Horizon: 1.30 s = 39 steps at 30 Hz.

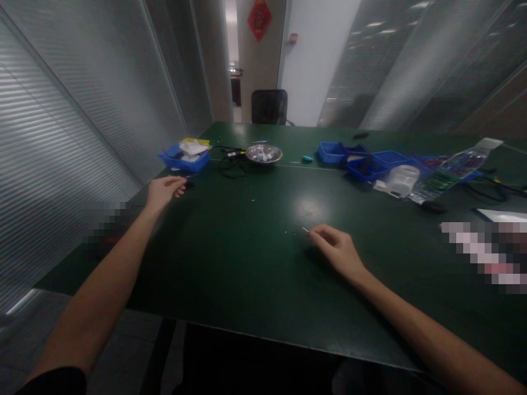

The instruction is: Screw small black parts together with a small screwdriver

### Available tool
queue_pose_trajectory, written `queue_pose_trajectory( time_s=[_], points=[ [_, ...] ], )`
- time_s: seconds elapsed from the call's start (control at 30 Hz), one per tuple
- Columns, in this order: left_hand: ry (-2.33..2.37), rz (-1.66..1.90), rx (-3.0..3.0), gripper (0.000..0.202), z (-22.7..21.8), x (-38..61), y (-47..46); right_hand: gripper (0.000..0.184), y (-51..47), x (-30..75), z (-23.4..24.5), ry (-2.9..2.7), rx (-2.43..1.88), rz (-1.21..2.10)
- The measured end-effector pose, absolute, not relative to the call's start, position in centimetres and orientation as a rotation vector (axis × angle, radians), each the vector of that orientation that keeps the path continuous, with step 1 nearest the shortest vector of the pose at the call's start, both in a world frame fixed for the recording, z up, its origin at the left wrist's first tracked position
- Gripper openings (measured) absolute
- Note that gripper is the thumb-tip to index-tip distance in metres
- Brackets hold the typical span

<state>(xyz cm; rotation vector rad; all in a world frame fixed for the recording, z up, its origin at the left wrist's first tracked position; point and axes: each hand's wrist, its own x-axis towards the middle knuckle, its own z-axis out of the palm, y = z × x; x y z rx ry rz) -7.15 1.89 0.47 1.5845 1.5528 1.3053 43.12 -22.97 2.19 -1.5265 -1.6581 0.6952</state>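
My left hand [163, 190] reaches out to the left edge of the dark green table [230, 263], fingers curled loosely near a small dark object [189, 185] beside its fingertips. I cannot make out whether it holds anything. My right hand [335, 249] rests on the table's middle, thumb and forefinger pinched on a tiny pale pin-like piece [305, 230] that sticks out to the left.
A blue tray [181, 159] with white items stands at the far left, black cables [231, 162] and a metal bowl [264, 154] beside it. Several blue trays [362, 162], a white device [400, 180] and a plastic bottle [453, 170] lie at the right. A black chair [269, 106] stands behind.
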Motion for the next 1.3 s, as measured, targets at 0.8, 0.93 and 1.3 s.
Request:
queue_pose_trajectory(
  time_s=[0.8,0.93,1.3],
  points=[
    [1.635,1.383,1.414,0.021,0.7,-7.4,1.8,0.031,-23.1,42.7,2.7,-1.672,-1.523,0.695],
    [1.707,1.301,1.552,0.025,0.7,-7.5,1.9,0.032,-23.0,42.8,2.7,-1.677,-1.528,0.715],
    [2.006,1.142,1.938,0.027,-1.2,-7.3,3.7,0.031,-23.0,42.9,2.8,-1.679,-1.521,0.730]
  ],
)
